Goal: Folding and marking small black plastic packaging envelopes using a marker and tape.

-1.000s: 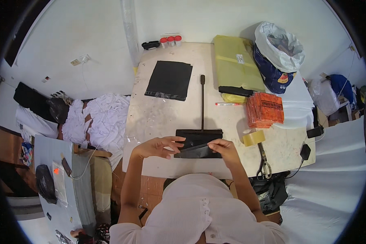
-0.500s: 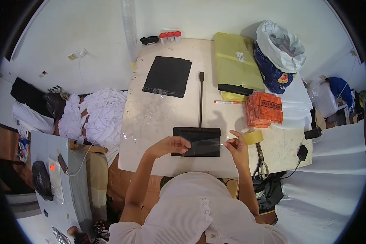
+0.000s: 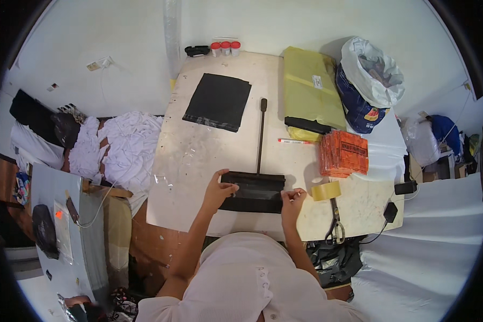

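Observation:
A black folded plastic sheet (image 3: 244, 204) lies flat at the table's near edge. Stretched across its top is a strip of clear tape (image 3: 258, 191), pinched at its left end by my left hand (image 3: 219, 193) and at its right end by my right hand (image 3: 293, 202). Both hands are at the sheet's side edges, fingers closed on the tape. From the sheet's far edge a dark rod (image 3: 261, 139) with a thicker end runs away from me. A roll of yellowish tape (image 3: 326, 191) stands to the right of my right hand, beside black-handled scissors (image 3: 335, 225).
Farther left lies another black sheet (image 3: 218, 102). On the right are a stack of orange packets (image 3: 344, 154), a red-and-white marker (image 3: 295, 141), a yellow wrapped bundle (image 3: 312, 86) and a white-and-blue sack (image 3: 362, 99). Red-lidded jars (image 3: 225, 49) stand at the back.
Both hands have come down and nearer, bringing the tape strip from above the black sheet onto its surface. The right hand has moved left to the sheet's right edge. The view has shifted slightly.

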Action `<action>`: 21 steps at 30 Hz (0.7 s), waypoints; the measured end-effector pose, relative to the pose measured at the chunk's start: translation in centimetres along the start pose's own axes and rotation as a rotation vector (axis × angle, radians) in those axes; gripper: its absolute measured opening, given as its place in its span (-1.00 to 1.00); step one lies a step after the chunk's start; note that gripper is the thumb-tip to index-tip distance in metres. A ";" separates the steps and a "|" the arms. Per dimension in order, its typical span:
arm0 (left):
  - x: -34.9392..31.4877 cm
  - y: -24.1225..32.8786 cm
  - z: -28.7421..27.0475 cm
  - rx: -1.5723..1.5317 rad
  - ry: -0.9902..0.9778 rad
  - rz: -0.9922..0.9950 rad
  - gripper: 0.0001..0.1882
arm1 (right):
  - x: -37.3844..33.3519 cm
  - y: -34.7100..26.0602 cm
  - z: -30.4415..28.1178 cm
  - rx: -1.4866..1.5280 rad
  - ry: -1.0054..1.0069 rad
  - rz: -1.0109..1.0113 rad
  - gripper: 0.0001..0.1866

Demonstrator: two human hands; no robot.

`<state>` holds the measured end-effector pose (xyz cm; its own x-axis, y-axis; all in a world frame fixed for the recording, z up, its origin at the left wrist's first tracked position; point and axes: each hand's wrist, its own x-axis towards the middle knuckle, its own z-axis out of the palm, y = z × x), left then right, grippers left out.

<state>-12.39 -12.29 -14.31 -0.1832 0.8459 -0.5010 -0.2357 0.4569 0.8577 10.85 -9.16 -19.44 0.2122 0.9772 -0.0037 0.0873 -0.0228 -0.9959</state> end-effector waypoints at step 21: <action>1.4 -2.6 1.4 0.377 0.319 0.457 -0.66 | 0.7 -0.2 1.8 -0.598 0.005 -0.357 -0.85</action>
<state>-10.68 -11.86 -17.09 -0.4715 0.8811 -0.0376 0.2718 0.1857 0.9443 9.27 -8.08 -19.39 0.0747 0.9456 0.3168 0.6733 0.1864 -0.7154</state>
